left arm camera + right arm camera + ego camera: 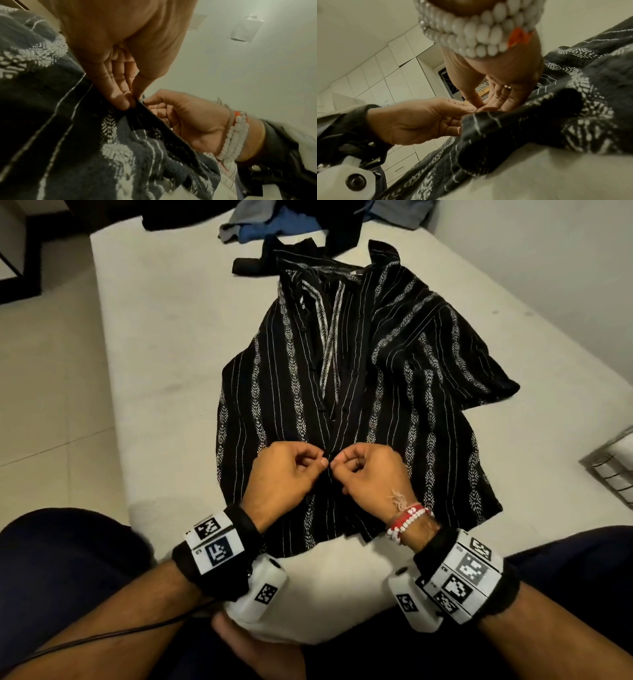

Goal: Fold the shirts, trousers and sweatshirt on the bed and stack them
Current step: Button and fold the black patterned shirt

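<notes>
Both hands meet at the front opening of the black striped shirt (pixel 346 392), low on its placket. Left hand (pixel 286 474) pinches the left edge of the opening between thumb and curled fingers, and the right hand (pixel 373 472) pinches the facing edge the same way, so the two sets of fingertips nearly touch. From the left wrist view the left thumb and fingers (pixel 118 97) close on a raised fold of the dark cloth, with the right hand (pixel 187 119) just across it. The right wrist view shows the same pinch from the other side, the cloth lifted into a small ridge between the hands (whether a button sits in the pinch cannot be made out).

The shirt lies face up on the bed (pixel 164 364), collar pointing away from the person, hem nearest them. Its upper front hangs partly open, and the sleeve on the right is spread out to that side, while the left side is bunched in.

A red and white bead bracelet (pixel 407 520) circles the right wrist. Further up the bed, beyond the collar, lies a heap of other clothes (pixel 274 224), blue, grey and black. A wire basket (pixel 613 470) shows at the right edge of the head view.
</notes>
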